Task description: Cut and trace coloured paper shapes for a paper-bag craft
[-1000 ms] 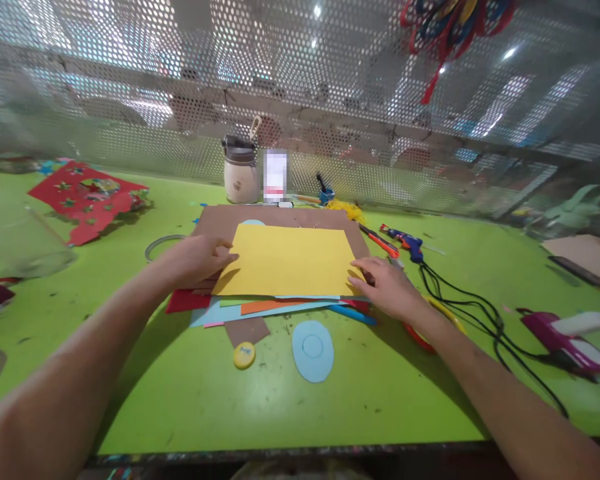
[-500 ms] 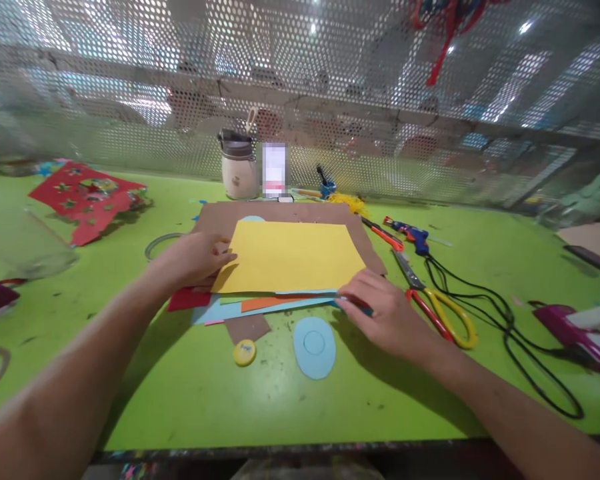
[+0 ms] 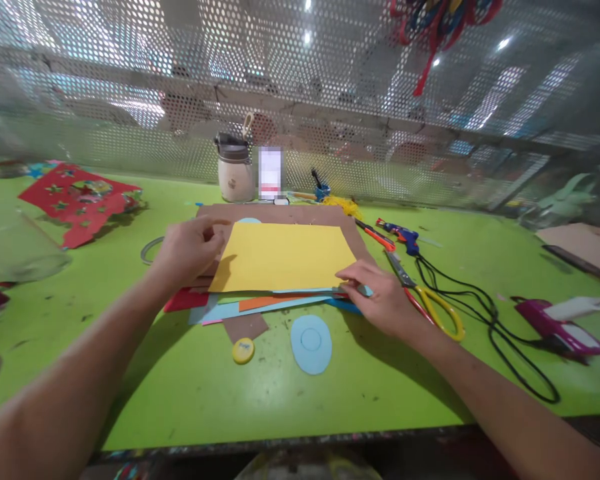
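A yellow sheet (image 3: pixel 285 255) lies on top of a stack of coloured paper (image 3: pixel 260 303), which rests on a brown cardboard sheet (image 3: pixel 280 215) on the green table (image 3: pixel 230 407). My left hand (image 3: pixel 187 250) grips the stack's left edge, thumb on top. At the stack's near right corner, my right hand (image 3: pixel 380 297) pinches the edges of the sheets just under the yellow one.
A light blue oval cut-out (image 3: pixel 311 343) and a yellow cap (image 3: pixel 243 350) lie in front of the stack. Yellow-handled scissors (image 3: pixel 427 299), a blue glue gun (image 3: pixel 403 237) with black cable and a pink glue gun (image 3: pixel 560 327) lie to the right. A jar (image 3: pixel 235 170) stands behind, red paper (image 3: pixel 75 200) far left.
My right hand slid from the stack's right edge to its near right corner and closed on the sheets there, uncovering the scissors. My left hand lifted slightly at the left edge.
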`<state>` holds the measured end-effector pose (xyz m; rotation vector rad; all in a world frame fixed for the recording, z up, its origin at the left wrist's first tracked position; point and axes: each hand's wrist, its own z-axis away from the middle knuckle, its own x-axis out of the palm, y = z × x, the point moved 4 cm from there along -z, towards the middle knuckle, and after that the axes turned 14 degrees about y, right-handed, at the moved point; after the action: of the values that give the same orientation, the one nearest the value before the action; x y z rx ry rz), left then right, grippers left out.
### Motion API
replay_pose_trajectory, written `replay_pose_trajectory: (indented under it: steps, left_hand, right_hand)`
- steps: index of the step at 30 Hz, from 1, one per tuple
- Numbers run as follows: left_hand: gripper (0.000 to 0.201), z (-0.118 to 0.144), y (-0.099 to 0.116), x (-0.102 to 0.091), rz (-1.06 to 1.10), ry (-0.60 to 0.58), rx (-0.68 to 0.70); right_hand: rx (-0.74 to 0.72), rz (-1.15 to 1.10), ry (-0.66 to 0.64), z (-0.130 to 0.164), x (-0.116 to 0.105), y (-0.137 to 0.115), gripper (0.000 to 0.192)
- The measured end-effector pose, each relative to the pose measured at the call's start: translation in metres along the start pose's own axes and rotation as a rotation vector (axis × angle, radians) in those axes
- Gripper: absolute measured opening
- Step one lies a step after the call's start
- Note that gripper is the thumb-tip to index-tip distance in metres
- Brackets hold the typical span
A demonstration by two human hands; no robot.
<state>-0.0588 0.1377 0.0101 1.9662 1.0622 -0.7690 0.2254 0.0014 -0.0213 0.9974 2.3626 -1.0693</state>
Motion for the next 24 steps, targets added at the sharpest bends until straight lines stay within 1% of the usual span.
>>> replay_pose_trajectory:
  steps: [3,6,8,10,13,15,17,19,22,24]
  left_hand:
    - [0.044,-0.001,-0.003,0.006,-0.004,-0.050,0.007]
    - [0.042,-0.002,-0.004,0.011,-0.008,-0.146,0.033]
    - [0.042,-0.002,-0.005,0.012,-0.016,-0.203,0.050]
    - [0.043,-0.002,-0.006,0.013,-0.030,-0.229,0.056]
    - [0.044,-0.002,-0.007,0.013,-0.040,-0.228,0.057]
    - [0.043,-0.002,-0.008,0.014,-0.033,-0.217,0.056]
    - [0.043,-0.003,-0.007,0.013,-0.020,-0.193,0.053]
    - [0.043,-0.003,-0.006,0.012,-0.002,-0.157,0.051]
    - [0.041,-0.002,0.000,0.009,0.029,-0.097,0.056]
    - [0.037,0.000,0.005,0.008,0.060,-0.067,0.072]
  right_hand:
    - [0.000,-0.004,0.001,0.000,-0.001,-0.002,0.013]
    - [0.001,-0.023,-0.050,0.003,0.000,-0.008,0.013]
    - [-0.030,-0.062,-0.122,0.007,0.004,-0.017,0.012]
    - [-0.098,-0.094,-0.223,0.012,0.009,-0.030,0.009]
    - [-0.191,-0.080,-0.366,0.020,0.017,-0.045,0.018]
    - [-0.216,-0.042,-0.394,0.023,0.021,-0.048,0.020]
    - [-0.218,-0.003,-0.354,0.022,0.022,-0.043,0.018]
    - [-0.194,0.018,-0.251,0.019,0.019,-0.035,0.014]
    - [-0.135,0.003,-0.099,0.014,0.012,-0.024,0.015]
    - [-0.125,-0.017,-0.074,0.013,0.010,-0.023,0.017]
